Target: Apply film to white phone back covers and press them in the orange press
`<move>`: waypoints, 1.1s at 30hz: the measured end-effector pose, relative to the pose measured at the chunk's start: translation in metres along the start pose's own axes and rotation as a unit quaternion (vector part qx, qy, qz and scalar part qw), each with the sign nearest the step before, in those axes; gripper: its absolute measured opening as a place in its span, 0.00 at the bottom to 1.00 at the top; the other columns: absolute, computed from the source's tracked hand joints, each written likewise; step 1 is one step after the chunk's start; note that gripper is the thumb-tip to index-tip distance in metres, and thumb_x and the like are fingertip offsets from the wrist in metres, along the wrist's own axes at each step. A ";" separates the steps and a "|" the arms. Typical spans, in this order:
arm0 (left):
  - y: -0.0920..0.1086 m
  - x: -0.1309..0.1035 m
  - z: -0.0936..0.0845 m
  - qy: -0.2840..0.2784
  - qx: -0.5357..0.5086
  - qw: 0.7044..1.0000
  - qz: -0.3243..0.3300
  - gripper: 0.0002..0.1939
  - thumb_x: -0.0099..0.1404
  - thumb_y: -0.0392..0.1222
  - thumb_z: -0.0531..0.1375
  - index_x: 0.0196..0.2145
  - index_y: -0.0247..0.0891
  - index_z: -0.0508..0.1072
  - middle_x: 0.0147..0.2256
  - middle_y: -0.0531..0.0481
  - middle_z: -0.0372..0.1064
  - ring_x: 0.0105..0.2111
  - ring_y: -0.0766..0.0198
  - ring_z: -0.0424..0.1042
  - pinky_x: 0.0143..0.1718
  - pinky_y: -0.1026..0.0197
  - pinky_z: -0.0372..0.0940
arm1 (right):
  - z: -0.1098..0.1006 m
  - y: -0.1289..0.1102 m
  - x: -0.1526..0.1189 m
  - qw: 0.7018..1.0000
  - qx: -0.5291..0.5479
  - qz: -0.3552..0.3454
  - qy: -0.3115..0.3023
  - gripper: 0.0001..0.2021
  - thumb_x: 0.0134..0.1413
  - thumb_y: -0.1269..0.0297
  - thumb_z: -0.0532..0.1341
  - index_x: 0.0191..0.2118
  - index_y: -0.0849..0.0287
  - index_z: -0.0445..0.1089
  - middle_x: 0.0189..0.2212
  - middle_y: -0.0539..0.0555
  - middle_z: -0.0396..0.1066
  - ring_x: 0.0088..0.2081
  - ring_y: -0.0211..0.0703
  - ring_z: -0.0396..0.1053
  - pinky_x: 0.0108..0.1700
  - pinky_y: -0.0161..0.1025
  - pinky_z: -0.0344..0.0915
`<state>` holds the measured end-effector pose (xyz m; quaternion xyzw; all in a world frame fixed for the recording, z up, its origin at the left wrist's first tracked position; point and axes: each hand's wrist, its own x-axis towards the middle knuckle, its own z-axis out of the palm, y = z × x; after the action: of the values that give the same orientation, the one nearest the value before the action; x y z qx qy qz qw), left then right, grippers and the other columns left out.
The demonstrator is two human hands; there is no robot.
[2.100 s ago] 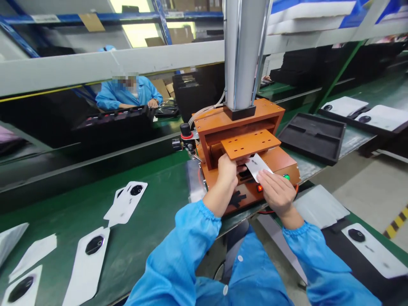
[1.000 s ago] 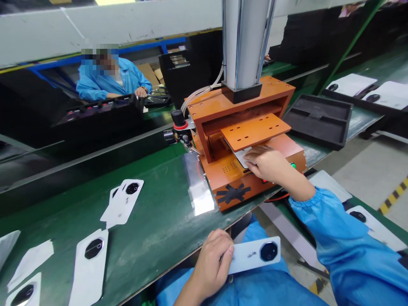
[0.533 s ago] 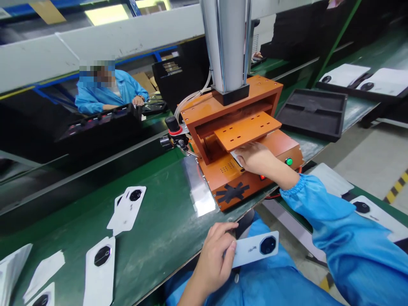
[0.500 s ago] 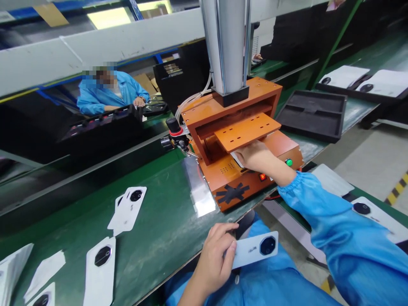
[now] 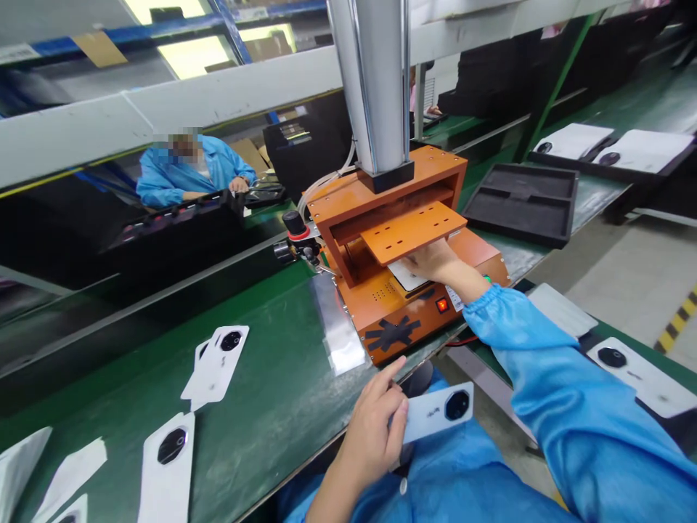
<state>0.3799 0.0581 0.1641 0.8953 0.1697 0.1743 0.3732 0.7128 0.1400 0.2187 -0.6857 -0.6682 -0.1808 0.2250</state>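
With my left hand (image 5: 375, 428) closed around the plain end of a white panel (image 5: 428, 415), I'd hold it lightly by the edges; my right hand (image 5: 435, 261) reaches beneath the orange plate (image 5: 414, 231) to another panel (image 5: 406, 277), where gentle, even fingertips would suit, though I cannot tell how far they close. I count one orange press (image 5: 327, 205), one divided black tray (image 5: 523, 207), and eight dark windows: one in hand, four on the bench (image 5: 272, 428), three rightward; stacked layers I cannot count.
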 end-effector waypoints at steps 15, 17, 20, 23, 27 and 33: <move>-0.017 0.022 0.012 0.022 0.135 0.990 0.022 0.10 0.73 0.36 0.51 0.33 0.41 0.67 0.73 0.40 0.44 0.48 0.51 0.76 0.45 0.48 0.71 | -0.009 0.011 -0.228 0.947 0.003 0.249 0.201 0.22 0.64 0.68 0.55 0.62 0.57 0.67 0.45 0.61 0.68 0.47 0.54 0.68 0.51 0.55 0.70; -0.021 0.022 0.018 0.026 0.155 0.987 0.020 0.10 0.73 0.36 0.51 0.32 0.41 0.66 0.73 0.41 0.43 0.45 0.52 0.77 0.43 0.49 0.71 | -0.007 0.013 -0.225 0.955 -0.020 0.234 0.182 0.25 0.63 0.70 0.54 0.65 0.55 0.64 0.46 0.62 0.67 0.48 0.55 0.67 0.51 0.56 0.70; -0.024 0.024 0.021 0.032 0.175 0.984 0.012 0.11 0.73 0.36 0.51 0.30 0.41 0.64 0.72 0.41 0.45 0.38 0.56 0.77 0.39 0.51 0.69 | -0.007 0.018 -0.214 0.963 -0.026 0.217 0.160 0.28 0.62 0.73 0.52 0.67 0.53 0.63 0.45 0.60 0.67 0.46 0.53 0.66 0.49 0.55 0.70; -0.020 0.025 0.017 0.040 0.161 0.986 0.004 0.12 0.73 0.37 0.51 0.29 0.41 0.64 0.71 0.43 0.51 0.34 0.57 0.76 0.36 0.53 0.67 | -0.009 0.024 -0.207 0.966 -0.005 0.210 0.148 0.27 0.62 0.74 0.50 0.65 0.54 0.65 0.43 0.60 0.66 0.44 0.51 0.66 0.48 0.52 0.70; -0.012 0.015 0.013 0.091 0.039 0.995 -0.018 0.14 0.74 0.40 0.51 0.29 0.41 0.69 0.64 0.41 0.65 0.47 0.53 0.76 0.45 0.54 0.69 | -0.018 0.012 -0.232 0.956 0.069 0.232 0.163 0.20 0.64 0.69 0.55 0.61 0.57 0.65 0.43 0.59 0.67 0.42 0.49 0.67 0.49 0.51 0.70; -0.004 0.005 0.050 0.176 -0.121 0.974 -0.079 0.17 0.74 0.48 0.52 0.38 0.39 0.78 0.41 0.44 0.76 0.42 0.57 0.76 0.41 0.60 0.71 | -0.029 -0.099 -0.323 0.914 0.307 0.254 0.080 0.21 0.62 0.46 0.57 0.54 0.51 0.69 0.38 0.57 0.72 0.35 0.51 0.72 0.36 0.47 0.73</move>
<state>0.4057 0.0326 0.1294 0.7825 0.2806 0.3178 0.4559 0.6019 -0.1453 0.0721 -0.7129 -0.4738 0.0422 0.5152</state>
